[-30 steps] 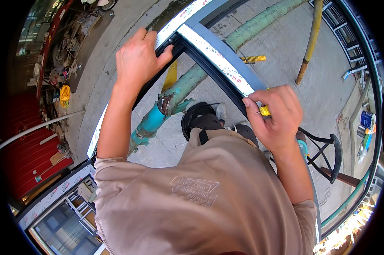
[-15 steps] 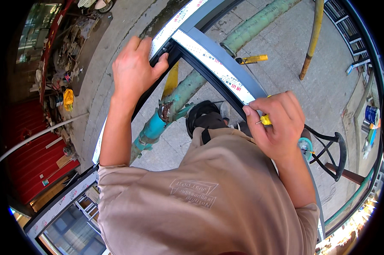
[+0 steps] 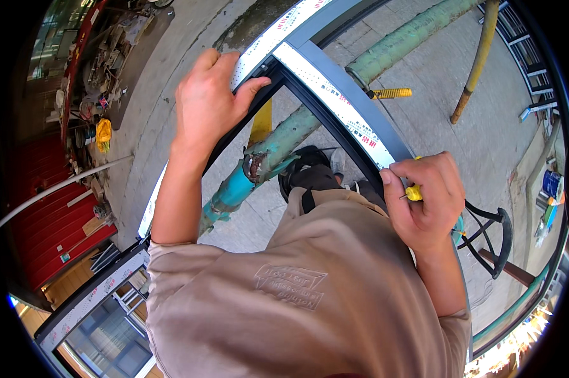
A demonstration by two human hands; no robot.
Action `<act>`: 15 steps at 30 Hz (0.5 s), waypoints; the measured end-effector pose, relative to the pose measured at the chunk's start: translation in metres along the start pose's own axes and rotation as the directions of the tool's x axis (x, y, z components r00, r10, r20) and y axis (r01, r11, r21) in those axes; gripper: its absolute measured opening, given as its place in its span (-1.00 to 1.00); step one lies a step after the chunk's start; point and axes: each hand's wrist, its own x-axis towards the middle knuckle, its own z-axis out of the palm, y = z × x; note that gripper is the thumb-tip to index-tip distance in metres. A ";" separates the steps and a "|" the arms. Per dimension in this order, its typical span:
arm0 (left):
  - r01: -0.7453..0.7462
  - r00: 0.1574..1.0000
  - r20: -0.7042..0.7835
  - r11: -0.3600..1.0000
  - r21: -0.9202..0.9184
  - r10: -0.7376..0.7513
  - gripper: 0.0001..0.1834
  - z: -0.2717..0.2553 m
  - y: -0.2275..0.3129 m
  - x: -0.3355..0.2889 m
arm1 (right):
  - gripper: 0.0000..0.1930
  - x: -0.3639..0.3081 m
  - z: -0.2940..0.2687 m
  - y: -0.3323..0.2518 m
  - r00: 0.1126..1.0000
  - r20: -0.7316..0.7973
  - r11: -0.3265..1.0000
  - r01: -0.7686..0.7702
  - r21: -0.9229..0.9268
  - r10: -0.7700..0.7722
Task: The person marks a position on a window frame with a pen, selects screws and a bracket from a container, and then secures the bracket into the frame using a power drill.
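A grey metal window frame (image 3: 394,142) with white printed protective film (image 3: 335,101) and black inner edges lies across in front of me. My left hand (image 3: 212,101) is closed over its left side bar near the corner, thumb stretched along the black inner edge. At the right end of the crossbar, my right hand (image 3: 432,195) is closed around a small yellow-handled screwdriver (image 3: 413,193). The thin metal tip sticks out past the palm, while thumb and forefinger touch the crossbar. The fingers partly hide the handle.
Beneath the frame runs a worn green pipe (image 3: 398,47) with a turquoise section (image 3: 232,187). A yellow pole (image 3: 476,63) stands beyond, and a black metal stand (image 3: 495,242) is on the right. A second filmed frame (image 3: 89,296) lies lower left. Clutter lines the left wall.
Both hands and the frame sit a little farther right in the picture, as does the pipe below. Both grips look the same.
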 end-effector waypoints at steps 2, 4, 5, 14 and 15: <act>-0.002 1.000 -0.008 1.000 -0.026 0.002 -0.44 0.003 -0.003 -0.001 | -0.77 -0.001 -0.001 -0.001 1.000 -0.001 1.000 0.000 0.000 0.000; 0.003 1.000 -0.016 0.999 -0.043 -0.004 -0.45 0.004 -0.005 -0.001 | -0.78 -0.003 -0.002 -0.002 1.000 -0.008 1.000 -0.003 0.004 0.003; 0.012 1.000 -0.019 0.999 -0.050 -0.013 -0.45 0.004 -0.004 -0.001 | -0.78 -0.004 -0.002 -0.001 1.000 -0.011 1.000 -0.007 0.006 0.007; 0.077 0.997 0.010 0.997 -0.022 -0.077 -0.45 0.000 -0.002 -0.001 | -0.73 -0.011 -0.004 -0.004 0.993 -0.066 0.990 0.093 -0.110 -0.101; 0.084 0.996 0.026 0.996 -0.035 -0.083 -0.45 -0.001 -0.002 0.000 | -0.74 -0.013 0.000 -0.004 0.992 -0.092 0.994 0.076 -0.085 -0.083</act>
